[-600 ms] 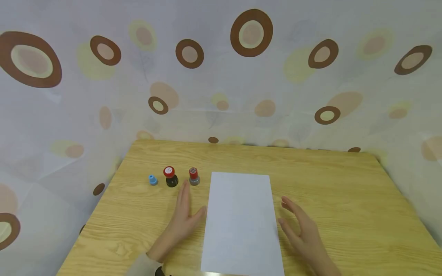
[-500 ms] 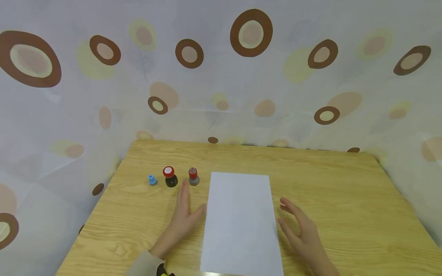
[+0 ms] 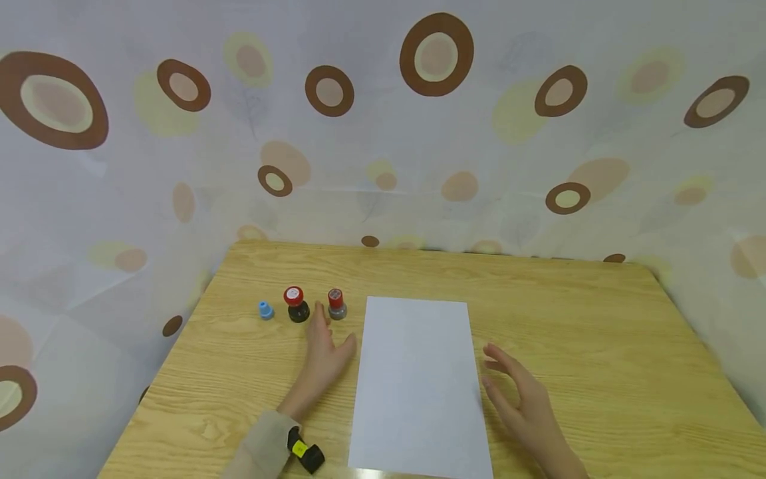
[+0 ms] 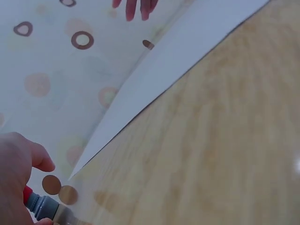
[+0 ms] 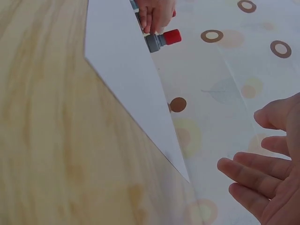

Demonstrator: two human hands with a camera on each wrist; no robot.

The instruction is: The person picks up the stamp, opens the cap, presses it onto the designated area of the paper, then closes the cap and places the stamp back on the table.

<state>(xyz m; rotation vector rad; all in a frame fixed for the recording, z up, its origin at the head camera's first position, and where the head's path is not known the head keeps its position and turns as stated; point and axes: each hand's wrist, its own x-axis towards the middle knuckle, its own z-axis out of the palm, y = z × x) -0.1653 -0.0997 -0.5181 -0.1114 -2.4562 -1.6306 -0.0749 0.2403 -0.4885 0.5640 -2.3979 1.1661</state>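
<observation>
My left hand [image 3: 323, 356] reaches over the left part of the table, fingers extended between two self-inking stamps. Nothing is gripped in it. Just right of its fingertips stands the stamp with a red top and grey base [image 3: 337, 306]; in the left wrist view that grey base [image 4: 46, 206] shows partly behind the hand. On the other side is a stamp with a round red knob and black base [image 3: 298, 307]. A white sheet of paper [image 3: 419, 386] lies flat between the hands. Beside its right edge, my right hand [image 3: 523, 402] hovers with loosely bent fingers, holding nothing.
A small light blue conical piece [image 3: 266, 311] stands left of the black-based stamp. The wooden table [image 3: 586, 319] is backed by a patterned cloth [image 3: 371, 146] hanging behind it and at its sides. A black band [image 3: 308, 452] is on the left wrist.
My left hand has moved slightly forward toward the stamps, its fingertips now between the two, and more of its sleeve and wristband shows. The right hand is nearly still.
</observation>
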